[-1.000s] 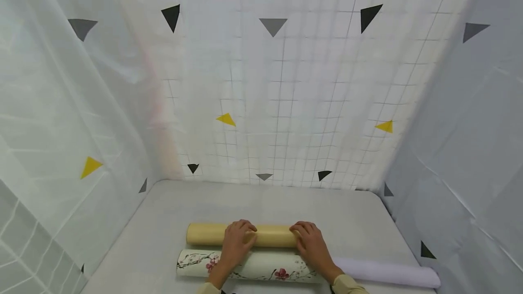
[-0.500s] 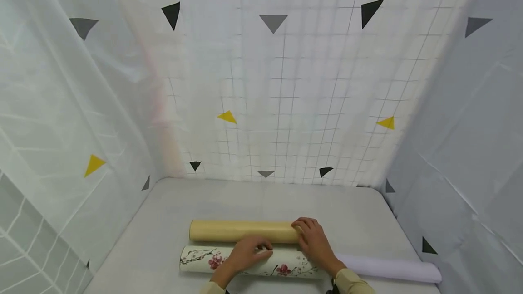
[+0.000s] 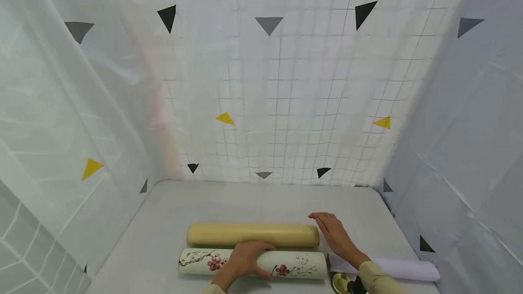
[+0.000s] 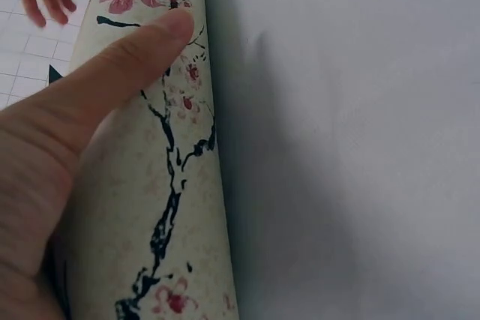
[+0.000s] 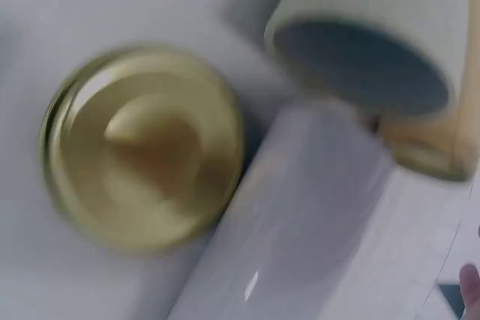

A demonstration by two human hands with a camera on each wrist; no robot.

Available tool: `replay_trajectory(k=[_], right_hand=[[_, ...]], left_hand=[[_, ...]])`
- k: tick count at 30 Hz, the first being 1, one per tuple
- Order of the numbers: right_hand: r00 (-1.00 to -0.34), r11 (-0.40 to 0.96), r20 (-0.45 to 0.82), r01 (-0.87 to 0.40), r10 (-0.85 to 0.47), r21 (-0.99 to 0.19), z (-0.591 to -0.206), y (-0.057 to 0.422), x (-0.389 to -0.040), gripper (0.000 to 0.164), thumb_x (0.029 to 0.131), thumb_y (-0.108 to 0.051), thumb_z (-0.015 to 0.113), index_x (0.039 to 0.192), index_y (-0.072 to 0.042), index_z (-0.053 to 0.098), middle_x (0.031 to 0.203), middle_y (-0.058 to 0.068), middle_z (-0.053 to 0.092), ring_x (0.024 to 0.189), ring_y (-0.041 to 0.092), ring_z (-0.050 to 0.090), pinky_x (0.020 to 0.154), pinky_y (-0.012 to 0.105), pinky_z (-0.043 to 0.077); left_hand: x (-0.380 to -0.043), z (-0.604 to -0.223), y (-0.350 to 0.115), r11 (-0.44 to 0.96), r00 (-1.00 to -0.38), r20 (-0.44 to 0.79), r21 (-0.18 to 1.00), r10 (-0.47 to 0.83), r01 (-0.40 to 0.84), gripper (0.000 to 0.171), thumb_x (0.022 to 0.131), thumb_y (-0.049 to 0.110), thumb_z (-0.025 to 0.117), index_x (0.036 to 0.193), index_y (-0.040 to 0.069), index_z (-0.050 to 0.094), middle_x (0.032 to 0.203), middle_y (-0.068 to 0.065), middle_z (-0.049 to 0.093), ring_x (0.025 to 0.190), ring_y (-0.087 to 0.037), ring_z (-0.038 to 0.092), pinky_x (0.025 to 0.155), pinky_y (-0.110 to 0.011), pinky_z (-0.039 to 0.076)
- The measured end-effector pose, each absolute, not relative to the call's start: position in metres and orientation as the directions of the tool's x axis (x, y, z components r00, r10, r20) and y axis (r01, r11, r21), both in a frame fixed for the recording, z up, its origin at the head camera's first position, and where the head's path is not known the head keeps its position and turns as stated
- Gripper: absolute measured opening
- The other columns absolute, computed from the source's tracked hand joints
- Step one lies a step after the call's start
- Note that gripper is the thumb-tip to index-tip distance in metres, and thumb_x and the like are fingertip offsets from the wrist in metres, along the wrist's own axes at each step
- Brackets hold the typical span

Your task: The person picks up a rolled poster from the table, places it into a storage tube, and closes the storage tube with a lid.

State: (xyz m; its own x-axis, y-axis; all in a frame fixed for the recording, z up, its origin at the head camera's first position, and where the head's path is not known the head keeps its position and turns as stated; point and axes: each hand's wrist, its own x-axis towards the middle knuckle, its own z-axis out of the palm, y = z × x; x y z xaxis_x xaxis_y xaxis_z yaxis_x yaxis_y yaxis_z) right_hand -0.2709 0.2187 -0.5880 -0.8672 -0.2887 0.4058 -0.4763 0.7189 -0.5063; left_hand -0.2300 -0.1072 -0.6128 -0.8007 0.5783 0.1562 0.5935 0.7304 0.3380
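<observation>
Positioning rolls on the desk [image 3: 261, 203], judged the current step: floral roll [image 3: 297, 264] lies crosswise, long axis left to right, hollow end facing right; yellow roll [image 3: 253, 234] parallel, just beyond; lilac roll [image 3: 406, 270] off right; left grip [image 3: 247, 260] clamped around floral roll, likely needing to steady it next; right grip [image 3: 336, 233] apart, holding nothing; gold disc [image 3: 339, 283] near its wrist

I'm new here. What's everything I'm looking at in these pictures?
Flowered roll: one, cream with pink blossoms, near side of table
Yellow roll: one, yellow, just beyond the flowered roll
Purple roll: one, pale purple, to the right
Round lid-like thing: one, gold, beside the purple roll
Table: one, pale grey, underneath
Sheeting: whitish, around the table
Triangles: several, black, grey, yellow, on the sheeting
Sleeves: two, beige, bottom edge
Left hand: one, gripping the flowered roll
Right hand: one, by the yellow roll's right end
</observation>
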Motion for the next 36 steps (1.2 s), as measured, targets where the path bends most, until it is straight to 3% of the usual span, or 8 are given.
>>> replay_trajectory(k=[4,9,14,20,26,29,32,36], right_hand=[[-0.919,0.721,0.264,-0.394,-0.293,-0.571,-0.585,0.242,-0.269,0.036,0.113,-0.031,0.039,0.124,-0.017,0.071,0.122,-0.006,0.071,0.117,0.025,0.062,0.1,0.054,0.048],[-0.942,0.741,0.093,-0.312,-0.322,-0.595,-0.579,0.265,-0.262,0.037,0.111,-0.04,0.043,0.123,-0.018,0.07,0.121,-0.007,0.069,0.116,0.025,0.061,0.098,0.049,0.049],[-0.92,0.757,0.011,-0.33,-0.393,-0.564,-0.582,0.287,-0.257,0.037,0.105,-0.044,0.055,0.122,-0.015,0.068,0.118,-0.003,0.068,0.111,0.029,0.059,0.091,0.047,0.049],[-0.857,0.692,-0.064,-0.366,-0.511,-0.622,-0.587,0.302,-0.253,0.043,0.097,-0.038,0.07,0.129,-0.009,0.064,0.122,0.008,0.067,0.111,0.03,0.054,0.09,0.045,0.048],[-0.742,0.611,-0.056,-0.504,-0.668,-0.61,-0.604,0.31,-0.254,0.056,0.083,-0.043,0.085,0.129,-0.017,0.064,0.121,-0.001,0.066,0.107,0.009,0.05,0.087,0.029,0.045],[-0.658,0.525,0.049,-0.641,-0.751,-0.561,-0.631,0.321,-0.267,0.051,0.088,-0.045,0.08,0.13,-0.02,0.063,0.119,-0.005,0.066,0.104,0.003,0.051,0.084,0.026,0.046],[-0.619,0.49,0.101,-0.701,-0.779,-0.517,-0.644,0.325,-0.274,0.046,0.094,-0.043,0.074,0.131,-0.02,0.062,0.118,-0.005,0.067,0.104,0.003,0.056,0.082,0.025,0.047],[-0.661,0.537,0.041,-0.642,-0.749,-0.547,-0.622,0.31,-0.264,0.045,0.091,-0.041,0.078,0.126,-0.017,0.064,0.117,-0.003,0.069,0.106,0.003,0.06,0.083,0.028,0.051]], left_hand=[[-0.229,-0.618,-0.11,0.743,-0.788,0.195,0.261,0.584,0.616,0.076,0.06,0.072,0.085,0.128,0.041,0.068,0.129,0.022,0.071,0.112,-0.004,0.07,0.085,-0.021,0.056],[-0.229,-0.624,-0.113,0.741,-0.774,0.232,0.225,0.59,0.632,0.076,0.061,0.074,0.083,0.127,0.04,0.069,0.128,0.023,0.071,0.109,-0.003,0.071,0.084,-0.018,0.055],[-0.227,-0.621,-0.111,0.735,-0.767,0.233,0.224,0.597,0.64,0.074,0.062,0.073,0.084,0.126,0.038,0.07,0.127,0.021,0.072,0.109,-0.004,0.071,0.086,-0.02,0.056],[-0.228,-0.616,-0.109,0.729,-0.772,0.218,0.252,0.597,0.636,0.076,0.063,0.072,0.084,0.129,0.035,0.069,0.129,0.019,0.072,0.111,-0.006,0.071,0.087,-0.023,0.057],[-0.229,-0.615,-0.108,0.739,-0.787,0.208,0.27,0.581,0.617,0.076,0.061,0.071,0.085,0.127,0.036,0.07,0.128,0.019,0.072,0.111,-0.005,0.071,0.085,-0.019,0.055],[-0.229,-0.615,-0.108,0.734,-0.782,0.212,0.272,0.586,0.623,0.076,0.062,0.071,0.085,0.127,0.035,0.07,0.128,0.019,0.072,0.111,-0.005,0.071,0.086,-0.02,0.055],[-0.229,-0.616,-0.108,0.727,-0.776,0.226,0.274,0.589,0.63,0.075,0.062,0.071,0.085,0.127,0.035,0.07,0.128,0.018,0.073,0.11,-0.006,0.072,0.086,-0.02,0.056],[-0.23,-0.617,-0.108,0.728,-0.779,0.235,0.277,0.582,0.627,0.076,0.062,0.071,0.085,0.127,0.035,0.07,0.127,0.018,0.073,0.108,-0.006,0.072,0.084,-0.02,0.055]])
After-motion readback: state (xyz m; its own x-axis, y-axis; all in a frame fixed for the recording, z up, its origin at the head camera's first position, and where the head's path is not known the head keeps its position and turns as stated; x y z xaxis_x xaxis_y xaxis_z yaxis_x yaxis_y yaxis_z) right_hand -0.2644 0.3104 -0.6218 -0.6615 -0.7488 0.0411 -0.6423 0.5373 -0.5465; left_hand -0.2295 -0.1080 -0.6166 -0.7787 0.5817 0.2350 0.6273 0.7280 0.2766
